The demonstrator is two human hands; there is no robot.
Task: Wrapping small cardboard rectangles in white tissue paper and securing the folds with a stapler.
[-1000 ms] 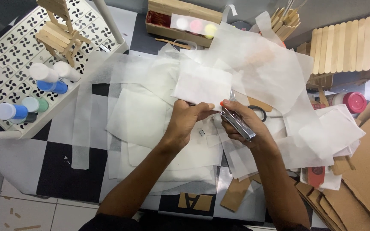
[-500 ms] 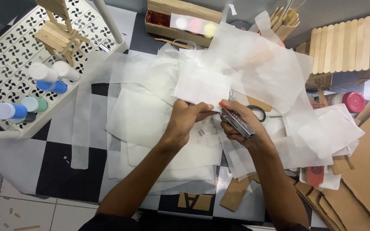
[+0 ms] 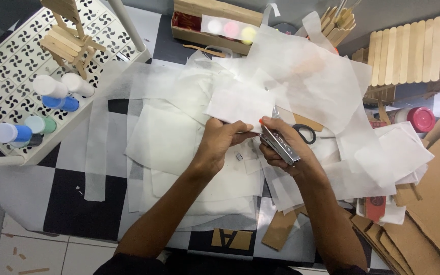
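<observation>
Gripped in the closed fingers of the right hand (image 3: 286, 153) is a small metal stapler (image 3: 279, 144), angled up and to the left so that its mouth meets the lower edge of a white paper sheet (image 3: 240, 104). That same edge is pinched between thumb and fingers of the left hand (image 3: 220, 145), just beside the stapler's nose, so both hands are shut on what they hold. For a clean staple, it is judged that the layers should be kept flat and aligned by the left hand, the edge pushed fully into the mouth, and the squeeze made squarely, with the fingertips kept clear of the nose. The sheet lies directly above both hands, resting on a heap of similar white sheets (image 3: 179, 137) spread over a chequered table (image 3: 77, 198). Black-handled scissors (image 3: 304, 133) lie partly hidden just right of the grip. Farther off, cardboard pieces (image 3: 434, 203) are stacked at the right and capped paint bottles (image 3: 52, 94) stand on a white patterned tray (image 3: 6, 76) at the left.
</observation>
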